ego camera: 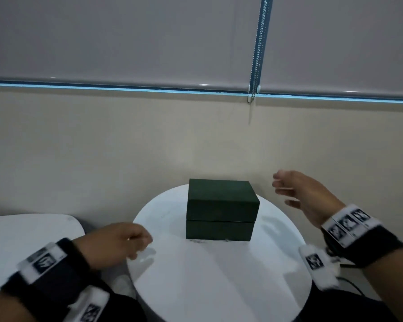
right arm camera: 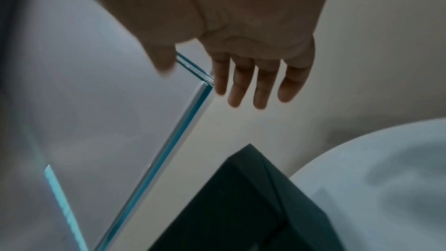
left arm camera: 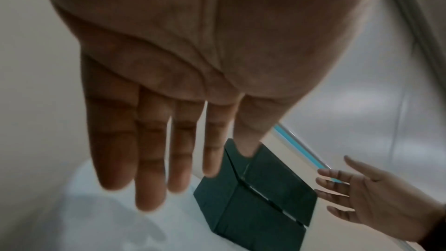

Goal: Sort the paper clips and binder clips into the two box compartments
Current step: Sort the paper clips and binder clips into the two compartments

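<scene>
1. One dark green box [ego camera: 221, 210], lid closed, stood centre frame in the head view on one round white table [ego camera: 196, 275]; a second white table [ego camera: 21, 233] showed at the left edge.
2. Left hand [ego camera: 113, 242], lower left, hovered over the table rim; left wrist view showed fingers [left arm camera: 149, 159] straight, holding nothing.
3. Right hand [ego camera: 305, 196], right of the box and apart from it, fingers [right arm camera: 263, 87] spread, holding nothing.
4. Clips: a few small blurred specks at the box's front foot; count and kind unreadable.
</scene>
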